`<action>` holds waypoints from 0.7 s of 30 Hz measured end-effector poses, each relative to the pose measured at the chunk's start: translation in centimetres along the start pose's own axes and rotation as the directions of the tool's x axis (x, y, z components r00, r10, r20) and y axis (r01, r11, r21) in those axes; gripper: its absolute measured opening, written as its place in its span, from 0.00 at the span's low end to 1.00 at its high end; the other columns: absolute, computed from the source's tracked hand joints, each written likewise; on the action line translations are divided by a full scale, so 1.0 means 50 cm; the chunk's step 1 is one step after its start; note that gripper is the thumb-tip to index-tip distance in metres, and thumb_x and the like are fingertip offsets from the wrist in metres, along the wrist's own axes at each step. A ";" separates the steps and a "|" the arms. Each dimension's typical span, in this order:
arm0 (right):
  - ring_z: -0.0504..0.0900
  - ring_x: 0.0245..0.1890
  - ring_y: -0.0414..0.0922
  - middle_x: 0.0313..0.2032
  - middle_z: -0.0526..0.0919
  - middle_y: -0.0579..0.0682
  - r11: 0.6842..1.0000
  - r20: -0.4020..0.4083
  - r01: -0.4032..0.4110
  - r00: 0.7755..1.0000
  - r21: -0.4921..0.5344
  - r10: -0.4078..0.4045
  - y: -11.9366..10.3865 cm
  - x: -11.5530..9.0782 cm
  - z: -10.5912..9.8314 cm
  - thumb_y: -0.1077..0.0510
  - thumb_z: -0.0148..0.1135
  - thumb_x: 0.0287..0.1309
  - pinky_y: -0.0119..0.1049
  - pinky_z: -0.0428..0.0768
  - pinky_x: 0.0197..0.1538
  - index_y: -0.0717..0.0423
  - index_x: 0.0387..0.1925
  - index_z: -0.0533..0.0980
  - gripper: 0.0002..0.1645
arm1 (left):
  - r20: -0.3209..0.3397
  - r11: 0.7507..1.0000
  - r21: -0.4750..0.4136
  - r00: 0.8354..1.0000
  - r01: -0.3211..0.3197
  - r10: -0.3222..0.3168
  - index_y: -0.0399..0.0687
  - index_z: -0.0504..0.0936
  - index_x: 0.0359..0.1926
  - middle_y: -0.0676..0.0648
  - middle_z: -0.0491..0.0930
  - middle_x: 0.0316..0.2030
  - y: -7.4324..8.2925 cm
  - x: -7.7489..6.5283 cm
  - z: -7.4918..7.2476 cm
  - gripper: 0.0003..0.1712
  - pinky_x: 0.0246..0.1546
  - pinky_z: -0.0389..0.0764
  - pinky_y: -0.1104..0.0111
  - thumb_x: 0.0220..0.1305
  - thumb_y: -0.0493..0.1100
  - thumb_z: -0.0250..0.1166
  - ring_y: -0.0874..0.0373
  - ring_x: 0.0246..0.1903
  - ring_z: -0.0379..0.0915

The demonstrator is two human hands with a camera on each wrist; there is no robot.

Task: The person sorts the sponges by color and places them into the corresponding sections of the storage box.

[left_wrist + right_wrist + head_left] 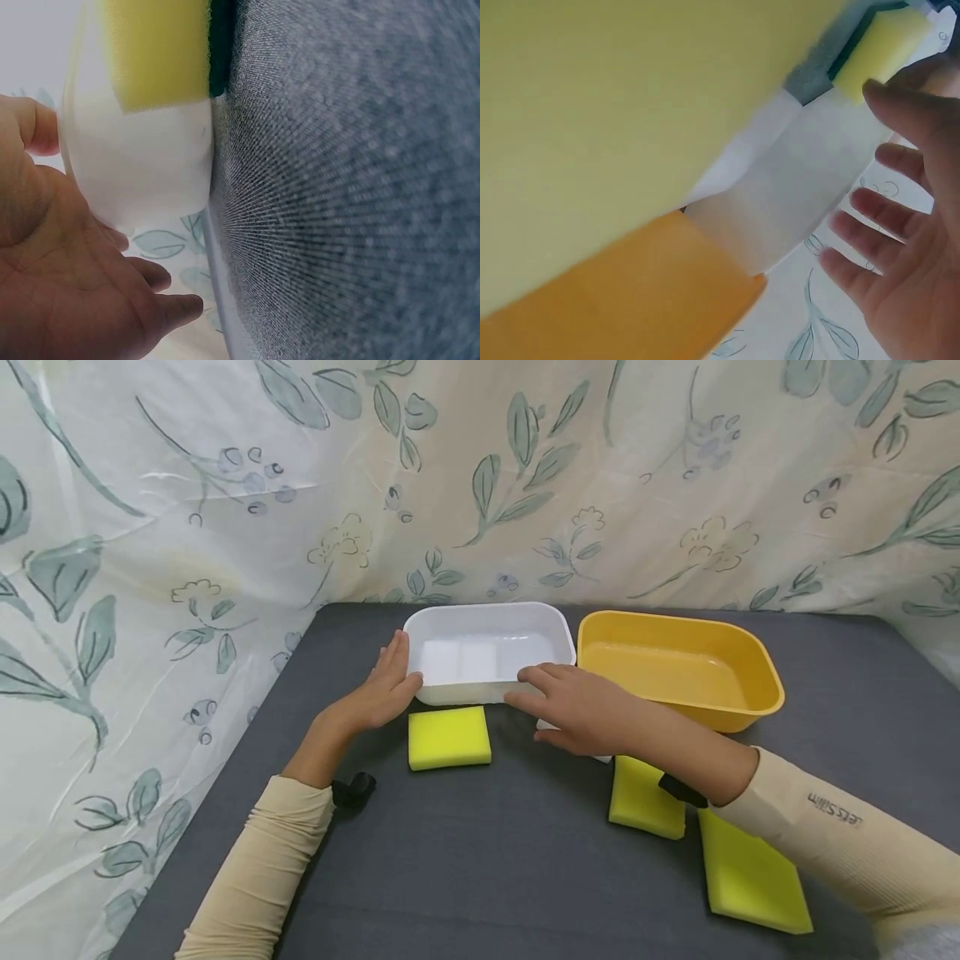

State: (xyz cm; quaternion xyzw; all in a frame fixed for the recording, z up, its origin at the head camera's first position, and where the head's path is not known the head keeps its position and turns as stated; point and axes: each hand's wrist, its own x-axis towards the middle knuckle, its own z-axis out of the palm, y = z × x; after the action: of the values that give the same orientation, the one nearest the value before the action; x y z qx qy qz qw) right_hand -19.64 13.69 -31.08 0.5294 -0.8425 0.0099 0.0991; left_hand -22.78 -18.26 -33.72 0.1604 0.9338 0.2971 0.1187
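A white rectangular tub (491,647) stands at the back of the dark table. My left hand (382,689) rests against its left end, thumb near the front corner and fingers fairly straight along the side. In the left wrist view, the left hand (82,262) lies beside the tub wall (150,165). My right hand (577,706) reaches over the tub's front right corner, fingertips right at the rim. Its fingers (885,202) are spread and loosely bent in the right wrist view, with nothing gripped. A yellow sponge (450,739) with a green underside lies just before the tub.
A yellow-orange tub (678,664) stands right of the white one. Two more yellow sponges, a smaller one (647,797) and a larger one (753,872), lie under and beside the right forearm. A white piece (546,725) shows partly beneath the right hand. Leaf-patterned cloth (480,485) hangs behind.
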 end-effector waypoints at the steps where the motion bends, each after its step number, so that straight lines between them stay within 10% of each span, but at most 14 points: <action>1: 0.75 0.54 0.54 0.57 0.74 0.58 1.000 -0.006 0.001 1.000 -0.019 -0.001 -0.002 -0.001 -0.001 0.50 0.76 0.54 0.47 0.78 0.55 0.53 0.62 0.72 0.35 | 0.001 1.000 0.001 1.000 0.001 -0.001 0.38 0.22 0.76 0.42 0.18 0.77 0.000 -0.001 -0.001 0.44 0.71 0.28 0.46 0.73 0.52 0.34 0.43 0.75 0.15; 14: 0.77 0.50 0.51 0.56 0.76 0.58 0.998 0.140 -0.048 0.989 -0.044 0.054 -0.014 -0.029 -0.005 0.51 0.78 0.52 0.43 0.81 0.45 0.53 0.57 0.78 0.31 | 0.006 1.000 0.002 1.000 -0.019 0.019 0.37 0.22 0.76 0.42 0.18 0.77 -0.004 0.006 -0.003 0.43 0.71 0.28 0.45 0.74 0.51 0.34 0.43 0.75 0.15; 21: 0.61 0.71 0.61 0.71 0.64 0.60 0.968 0.419 -0.191 0.902 0.164 0.107 -0.011 -0.038 -0.012 0.51 0.74 0.58 0.55 0.70 0.64 0.53 0.67 0.72 0.37 | 0.007 1.000 0.005 1.000 -0.013 0.013 0.38 0.22 0.76 0.42 0.18 0.77 -0.002 0.005 -0.003 0.44 0.71 0.28 0.44 0.73 0.52 0.33 0.42 0.75 0.14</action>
State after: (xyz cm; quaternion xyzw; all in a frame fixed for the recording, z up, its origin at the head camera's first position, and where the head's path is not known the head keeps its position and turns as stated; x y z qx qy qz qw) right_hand -18.24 15.19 -30.86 0.4608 -0.8774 -0.0077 -0.1332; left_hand -23.10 -18.34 -33.71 0.1679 0.9331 0.2948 0.1193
